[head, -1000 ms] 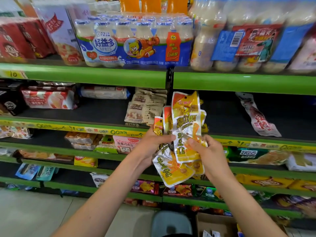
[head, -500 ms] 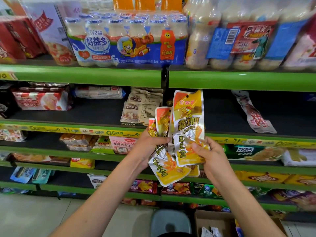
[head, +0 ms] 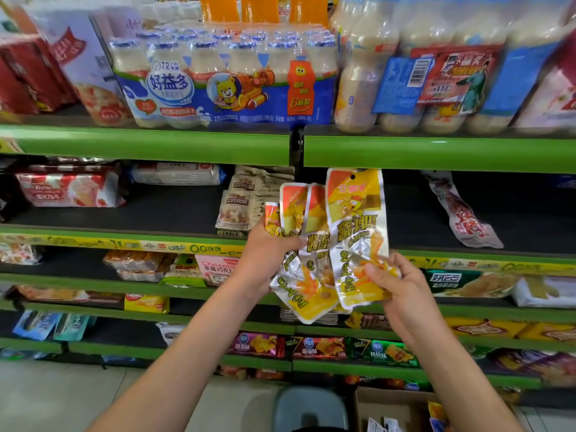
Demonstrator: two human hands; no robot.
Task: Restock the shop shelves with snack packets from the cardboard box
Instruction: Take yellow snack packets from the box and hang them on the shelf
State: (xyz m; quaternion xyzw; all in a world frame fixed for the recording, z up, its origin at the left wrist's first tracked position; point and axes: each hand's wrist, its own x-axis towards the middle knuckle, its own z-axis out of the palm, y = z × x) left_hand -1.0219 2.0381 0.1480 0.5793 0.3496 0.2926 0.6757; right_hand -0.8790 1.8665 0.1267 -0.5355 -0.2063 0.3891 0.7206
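I hold a fan of several orange-and-yellow snack packets [head: 314, 244] in front of the second shelf [head: 124, 241]. My left hand [head: 268, 254] grips the bunch from the left, thumb across the fronts. The tallest packet [head: 357, 232], at the right of the fan, is pinched at its lower edge by my right hand [head: 394, 288]. The cardboard box [head: 396, 406] sits on the floor at the bottom right, with more orange packets showing inside.
Green-edged shelves fill the view. A blue multipack of drink bottles [head: 224, 82] stands on the top shelf. Beige nut packets [head: 246, 201] lie just left of my hands, a lone red-and-white packet [head: 461, 213] to the right. A grey stool [head: 308, 410] is below.
Both hands have lifted the packets a little higher toward the second shelf. The tall right packet has been drawn further out of the bunch.
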